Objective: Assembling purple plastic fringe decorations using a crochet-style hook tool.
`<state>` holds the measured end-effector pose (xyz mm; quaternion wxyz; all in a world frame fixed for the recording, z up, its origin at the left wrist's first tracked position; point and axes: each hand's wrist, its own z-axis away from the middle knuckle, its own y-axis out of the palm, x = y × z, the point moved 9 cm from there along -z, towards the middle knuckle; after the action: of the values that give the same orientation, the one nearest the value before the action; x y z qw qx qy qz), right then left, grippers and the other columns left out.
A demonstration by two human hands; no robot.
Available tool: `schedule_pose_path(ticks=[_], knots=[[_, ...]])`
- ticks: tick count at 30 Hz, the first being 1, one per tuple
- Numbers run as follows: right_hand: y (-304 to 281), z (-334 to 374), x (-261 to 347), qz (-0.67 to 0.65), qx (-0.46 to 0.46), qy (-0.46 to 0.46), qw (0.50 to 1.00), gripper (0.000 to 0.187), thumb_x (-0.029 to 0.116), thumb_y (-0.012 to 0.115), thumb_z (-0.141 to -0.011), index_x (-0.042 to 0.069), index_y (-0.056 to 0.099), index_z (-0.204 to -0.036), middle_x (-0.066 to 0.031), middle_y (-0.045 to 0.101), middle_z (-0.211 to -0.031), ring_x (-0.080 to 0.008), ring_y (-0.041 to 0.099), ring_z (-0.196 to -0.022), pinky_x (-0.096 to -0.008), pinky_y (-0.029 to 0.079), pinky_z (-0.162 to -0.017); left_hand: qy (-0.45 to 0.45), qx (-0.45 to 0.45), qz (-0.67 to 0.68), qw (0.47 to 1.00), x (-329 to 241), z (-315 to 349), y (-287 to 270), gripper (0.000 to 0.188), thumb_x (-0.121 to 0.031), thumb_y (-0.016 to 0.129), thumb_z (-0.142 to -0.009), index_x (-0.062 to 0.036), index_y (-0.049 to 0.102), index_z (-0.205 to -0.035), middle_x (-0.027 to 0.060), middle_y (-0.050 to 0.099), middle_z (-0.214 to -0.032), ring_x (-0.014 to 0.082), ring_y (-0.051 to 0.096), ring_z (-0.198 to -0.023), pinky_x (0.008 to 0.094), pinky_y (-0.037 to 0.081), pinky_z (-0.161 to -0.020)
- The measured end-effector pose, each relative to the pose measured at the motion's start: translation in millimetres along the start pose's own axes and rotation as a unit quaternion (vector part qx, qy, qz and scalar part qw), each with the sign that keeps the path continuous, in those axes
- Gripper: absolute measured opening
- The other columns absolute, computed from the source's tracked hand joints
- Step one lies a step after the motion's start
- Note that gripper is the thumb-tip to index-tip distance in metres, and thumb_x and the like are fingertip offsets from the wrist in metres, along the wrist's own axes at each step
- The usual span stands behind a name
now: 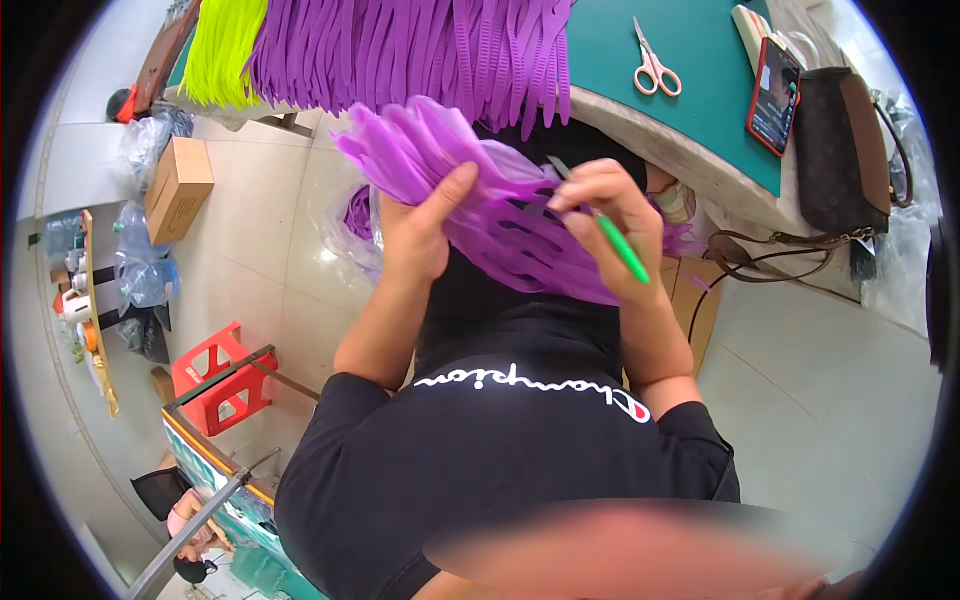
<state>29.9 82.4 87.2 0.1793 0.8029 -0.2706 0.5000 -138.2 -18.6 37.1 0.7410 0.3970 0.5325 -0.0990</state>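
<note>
My left hand (428,222) is closed around a bunch of soft, translucent purple strips (405,150), thumb on top. From there a floppy purple sheet (520,240) with long cut-out openings hangs over my lap. Between the fingers of my right hand (618,215) is a slim green-handled tool (622,250) with a pointed metal tip, which looks like a small knife. Its tip is at the sheet's upper right edge; whether it touches I cannot tell.
Purple strips (400,55) and lime-green strips (220,50) hang over the near edge of the green table (690,135). Scissors (655,72), a phone (775,98) and a brown bag (845,150) are at the right. A red stool (225,380) and cardboard box (180,190) stand left.
</note>
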Motion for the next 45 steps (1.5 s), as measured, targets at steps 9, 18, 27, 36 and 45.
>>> schedule_pose_path(ticks=[9, 18, 27, 36, 45], knots=[[14.4, -20.4, -21.4, -0.099, -0.111, 0.056, 0.987, 0.017, 0.011, 0.048, -0.098, -0.004, 0.056, -0.1, -0.0144, 0.062, -0.088, -0.0168, 0.061, -0.078, -0.029, 0.049, -0.071, -0.03, 0.048, 0.002, 0.998, -3.1, 7.6, 31.0, 0.024, 0.0, 0.068, -0.083, -0.0009, 0.061, -0.107, 0.0057, 0.065, -0.099, 0.0135, 0.062, -0.089, 0.028, 0.048, -0.082], [11.4, -25.6, -20.4, -0.102, -0.153, 0.025, 0.983, 0.01, 0.008, 0.055, -0.095, -0.001, 0.052, -0.098, -0.0159, 0.062, -0.098, -0.0166, 0.062, -0.079, -0.0289, 0.051, -0.075, -0.002, 0.032, -0.008, 0.999, -5.9, 0.5, 32.4, 0.017, 0.0, 0.067, -0.085, -0.0004, 0.064, -0.101, 0.005, 0.066, -0.097, 0.012, 0.062, -0.089, 0.0266, 0.048, -0.08], [12.8, -23.5, -19.2, -0.087, -0.16, 0.025, 0.983, 0.009, 0.007, 0.055, -0.095, -0.001, 0.052, -0.098, -0.0162, 0.062, -0.099, -0.0158, 0.062, -0.082, -0.028, 0.051, -0.076, 0.031, 0.035, -0.02, 0.999, -6.5, -0.4, 28.1, 0.023, 0.003, 0.067, -0.084, -0.0046, 0.06, -0.105, 0.0056, 0.066, -0.099, 0.0145, 0.063, -0.092, 0.0284, 0.049, -0.084], [13.2, -23.0, -16.7, -0.002, -0.152, 0.003, 0.988, 0.008, 0.004, 0.058, -0.092, -0.001, 0.054, -0.097, -0.0162, 0.062, -0.098, -0.0177, 0.063, -0.082, -0.0282, 0.051, -0.076, 0.051, 0.029, -0.031, 0.998, -9.2, -0.5, 25.7, 0.025, 0.004, 0.068, -0.083, -0.003, 0.06, -0.106, 0.0069, 0.066, -0.099, 0.0155, 0.064, -0.089, 0.0281, 0.05, -0.082], [-2.4, -39.9, 50.3, 0.373, -0.156, -0.24, 0.883, 0.015, -0.007, 0.068, -0.077, 0.001, 0.066, -0.09, -0.0143, 0.066, -0.088, -0.0238, 0.066, -0.078, -0.0312, 0.054, -0.07, -0.084, 0.032, 0.007, 0.996, 4.4, 9.8, 31.9, 0.014, -0.002, 0.072, -0.081, 0.0009, 0.067, -0.094, 0.0051, 0.068, -0.086, 0.0108, 0.063, -0.079, 0.0239, 0.05, -0.069]])
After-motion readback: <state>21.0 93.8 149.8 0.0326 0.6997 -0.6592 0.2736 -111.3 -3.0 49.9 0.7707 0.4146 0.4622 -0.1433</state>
